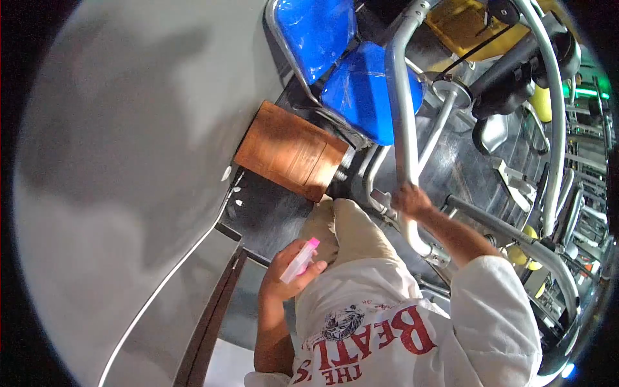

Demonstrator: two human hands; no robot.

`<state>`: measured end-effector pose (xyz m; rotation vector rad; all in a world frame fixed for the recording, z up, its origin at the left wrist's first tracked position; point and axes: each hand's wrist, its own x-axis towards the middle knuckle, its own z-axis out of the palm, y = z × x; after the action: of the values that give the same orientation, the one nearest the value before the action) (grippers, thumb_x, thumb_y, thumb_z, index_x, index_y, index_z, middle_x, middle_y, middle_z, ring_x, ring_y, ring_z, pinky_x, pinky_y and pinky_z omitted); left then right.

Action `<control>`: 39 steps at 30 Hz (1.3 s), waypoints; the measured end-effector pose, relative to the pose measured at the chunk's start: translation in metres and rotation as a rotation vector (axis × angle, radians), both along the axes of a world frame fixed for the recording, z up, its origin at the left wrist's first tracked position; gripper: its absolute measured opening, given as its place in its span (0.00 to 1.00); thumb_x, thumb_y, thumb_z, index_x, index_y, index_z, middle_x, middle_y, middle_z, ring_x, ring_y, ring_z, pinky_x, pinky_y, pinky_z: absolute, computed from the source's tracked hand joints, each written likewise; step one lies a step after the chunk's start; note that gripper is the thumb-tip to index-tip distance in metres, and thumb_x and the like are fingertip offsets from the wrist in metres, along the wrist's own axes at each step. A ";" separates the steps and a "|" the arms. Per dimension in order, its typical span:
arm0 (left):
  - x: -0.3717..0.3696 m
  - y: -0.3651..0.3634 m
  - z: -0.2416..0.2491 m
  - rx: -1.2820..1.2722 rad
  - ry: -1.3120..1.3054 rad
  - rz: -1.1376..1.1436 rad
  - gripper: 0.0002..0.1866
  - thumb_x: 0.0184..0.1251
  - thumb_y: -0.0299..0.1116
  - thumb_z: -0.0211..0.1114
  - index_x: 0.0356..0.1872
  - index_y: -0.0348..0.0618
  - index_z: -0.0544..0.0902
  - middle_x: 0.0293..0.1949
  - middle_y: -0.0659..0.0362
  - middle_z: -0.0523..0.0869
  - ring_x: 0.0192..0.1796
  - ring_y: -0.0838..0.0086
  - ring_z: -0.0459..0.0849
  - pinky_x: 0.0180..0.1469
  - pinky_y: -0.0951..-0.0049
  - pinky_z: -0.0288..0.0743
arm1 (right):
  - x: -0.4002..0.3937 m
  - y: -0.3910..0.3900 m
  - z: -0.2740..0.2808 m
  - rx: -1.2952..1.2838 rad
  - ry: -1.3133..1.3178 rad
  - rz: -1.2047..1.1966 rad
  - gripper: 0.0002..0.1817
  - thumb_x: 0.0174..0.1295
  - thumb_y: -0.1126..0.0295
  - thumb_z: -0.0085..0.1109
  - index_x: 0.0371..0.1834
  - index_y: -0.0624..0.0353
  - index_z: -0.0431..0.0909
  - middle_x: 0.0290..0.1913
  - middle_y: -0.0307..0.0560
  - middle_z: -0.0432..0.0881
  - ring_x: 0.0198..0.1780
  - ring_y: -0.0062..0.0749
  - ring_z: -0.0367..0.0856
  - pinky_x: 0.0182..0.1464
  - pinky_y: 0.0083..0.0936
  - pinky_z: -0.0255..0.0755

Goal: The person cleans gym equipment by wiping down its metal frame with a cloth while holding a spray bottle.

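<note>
My left hand [284,269] is closed around a small translucent bottle [298,263] with a pink top, held in front of my body. My right hand [412,201] grips the lower part of a thick silver-grey tube [401,109], part of the frame of a gym machine. A small greyish piece shows beside its fingers, and I cannot make out what it is. Just past the tube is a blue chair [364,90] with a shiny seat and backrest.
A reddish-brown wooden box [290,151] lies by the grey wall [129,161], in front of my legs. A white cable [158,290] runs along the wall's base. Black padded rollers [516,71] and more metal tubes [516,235] crowd the right side.
</note>
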<state>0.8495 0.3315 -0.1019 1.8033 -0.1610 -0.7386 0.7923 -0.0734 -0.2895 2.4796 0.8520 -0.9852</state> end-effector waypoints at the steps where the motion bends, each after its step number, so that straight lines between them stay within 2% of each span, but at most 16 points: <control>1: 0.001 0.003 -0.005 0.014 -0.028 -0.005 0.16 0.57 0.33 0.77 0.39 0.39 0.80 0.29 0.58 0.83 0.27 0.74 0.83 0.32 0.72 0.76 | 0.038 -0.006 0.001 0.035 -0.215 -0.157 0.15 0.64 0.59 0.54 0.53 0.40 0.79 0.56 0.37 0.75 0.59 0.42 0.72 0.58 0.46 0.65; 3: 0.002 0.010 -0.016 0.035 0.028 -0.027 0.16 0.56 0.32 0.77 0.39 0.37 0.79 0.29 0.58 0.82 0.28 0.75 0.83 0.32 0.75 0.75 | 0.109 -0.005 0.019 0.181 -0.557 -0.518 0.15 0.62 0.63 0.56 0.52 0.44 0.78 0.52 0.43 0.74 0.52 0.44 0.74 0.48 0.44 0.69; 4: 0.007 0.006 -0.014 0.033 0.057 -0.011 0.16 0.57 0.33 0.77 0.40 0.38 0.80 0.29 0.58 0.82 0.28 0.74 0.82 0.32 0.73 0.75 | 0.137 0.009 0.043 0.177 -0.529 -0.669 0.15 0.62 0.66 0.55 0.52 0.46 0.77 0.52 0.45 0.74 0.52 0.47 0.73 0.50 0.46 0.69; 7: 0.028 -0.004 0.004 0.030 0.000 0.003 0.14 0.58 0.32 0.76 0.40 0.39 0.80 0.29 0.59 0.79 0.27 0.73 0.80 0.32 0.71 0.75 | 0.118 0.001 0.021 0.290 -0.570 -0.624 0.13 0.61 0.67 0.54 0.50 0.47 0.76 0.53 0.48 0.74 0.53 0.52 0.72 0.52 0.49 0.69; 11: 0.048 -0.019 0.005 -0.025 -0.154 -0.133 0.14 0.59 0.32 0.75 0.40 0.39 0.80 0.31 0.57 0.80 0.28 0.71 0.81 0.33 0.70 0.76 | -0.034 -0.010 -0.011 0.194 -0.372 -0.588 0.14 0.57 0.67 0.59 0.48 0.46 0.78 0.56 0.58 0.72 0.56 0.64 0.69 0.55 0.56 0.69; 14: 0.053 -0.026 -0.002 -0.044 -0.039 -0.136 0.14 0.58 0.34 0.76 0.38 0.40 0.80 0.28 0.59 0.80 0.28 0.72 0.80 0.33 0.72 0.74 | -0.089 0.015 0.050 0.221 -0.110 -0.575 0.15 0.57 0.66 0.60 0.48 0.41 0.81 0.58 0.53 0.70 0.57 0.59 0.69 0.59 0.55 0.67; 17: 0.059 -0.032 -0.004 -0.024 0.014 -0.144 0.15 0.59 0.34 0.75 0.40 0.40 0.79 0.30 0.57 0.81 0.29 0.69 0.81 0.34 0.68 0.76 | -0.072 0.007 0.049 0.286 -0.098 -0.570 0.16 0.57 0.64 0.61 0.50 0.37 0.81 0.58 0.50 0.70 0.57 0.56 0.68 0.61 0.53 0.65; 20: 0.070 -0.035 -0.009 -0.015 0.007 -0.139 0.15 0.60 0.35 0.74 0.41 0.40 0.79 0.32 0.56 0.80 0.30 0.67 0.81 0.35 0.67 0.77 | 0.010 -0.016 0.028 0.266 -0.119 -0.409 0.14 0.61 0.61 0.57 0.48 0.32 0.85 0.58 0.48 0.71 0.57 0.50 0.70 0.60 0.52 0.66; 24: 0.095 -0.047 -0.019 -0.023 -0.013 -0.163 0.15 0.59 0.35 0.75 0.41 0.40 0.79 0.32 0.56 0.81 0.31 0.67 0.82 0.36 0.67 0.77 | 0.182 -0.051 0.012 0.325 -0.571 -0.317 0.12 0.61 0.59 0.57 0.46 0.38 0.85 0.55 0.45 0.74 0.55 0.47 0.73 0.53 0.45 0.70; 27: 0.114 -0.061 -0.012 0.010 0.044 -0.155 0.15 0.59 0.35 0.75 0.41 0.40 0.80 0.33 0.56 0.82 0.31 0.66 0.83 0.36 0.67 0.77 | 0.288 -0.049 0.037 0.346 -0.550 -0.545 0.12 0.63 0.60 0.54 0.47 0.39 0.85 0.54 0.44 0.75 0.54 0.46 0.73 0.50 0.44 0.70; 30: 0.129 -0.078 -0.002 0.071 0.040 -0.121 0.15 0.59 0.35 0.75 0.41 0.40 0.79 0.33 0.56 0.82 0.31 0.67 0.83 0.35 0.66 0.77 | 0.302 -0.034 0.032 0.318 -0.504 -0.725 0.15 0.66 0.66 0.47 0.46 0.43 0.85 0.54 0.44 0.75 0.56 0.47 0.72 0.53 0.44 0.70; 33: 0.143 -0.092 -0.001 0.031 0.007 -0.143 0.16 0.60 0.36 0.74 0.41 0.40 0.79 0.32 0.55 0.82 0.30 0.68 0.83 0.35 0.66 0.78 | 0.209 -0.020 -0.041 0.038 -0.465 -0.201 0.16 0.62 0.62 0.55 0.48 0.55 0.83 0.49 0.44 0.76 0.53 0.47 0.73 0.55 0.46 0.69; 34: 0.144 -0.096 -0.001 0.015 0.019 -0.132 0.16 0.60 0.36 0.74 0.42 0.40 0.79 0.31 0.55 0.82 0.30 0.69 0.84 0.35 0.66 0.78 | 0.163 -0.005 -0.056 0.151 -0.165 -0.536 0.16 0.62 0.59 0.55 0.47 0.55 0.84 0.47 0.43 0.77 0.52 0.47 0.74 0.58 0.48 0.67; 35: 0.147 -0.102 0.002 0.014 0.027 -0.078 0.15 0.58 0.37 0.77 0.38 0.41 0.80 0.25 0.59 0.82 0.27 0.72 0.82 0.33 0.71 0.76 | 0.133 0.008 -0.056 -0.056 0.148 -0.275 0.11 0.62 0.60 0.61 0.42 0.45 0.89 0.52 0.36 0.82 0.62 0.39 0.70 0.67 0.51 0.59; 36: 0.150 -0.104 0.005 0.029 0.031 -0.075 0.15 0.58 0.37 0.77 0.38 0.41 0.80 0.25 0.59 0.82 0.27 0.72 0.81 0.33 0.71 0.75 | 0.102 0.016 -0.028 -0.053 0.098 0.024 0.12 0.62 0.57 0.61 0.44 0.43 0.89 0.52 0.37 0.83 0.64 0.41 0.70 0.69 0.52 0.53; 39: 0.161 -0.110 0.010 0.061 0.071 -0.045 0.16 0.58 0.37 0.77 0.39 0.42 0.80 0.25 0.60 0.81 0.27 0.74 0.81 0.33 0.71 0.75 | 0.116 0.025 -0.007 -0.114 0.209 0.123 0.13 0.63 0.57 0.60 0.46 0.42 0.89 0.54 0.38 0.83 0.64 0.44 0.70 0.66 0.56 0.54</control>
<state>1.0104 0.2218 -0.0916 1.8334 -0.1336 -0.8460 0.9078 -0.0486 -0.2968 2.2280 0.9705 -1.2285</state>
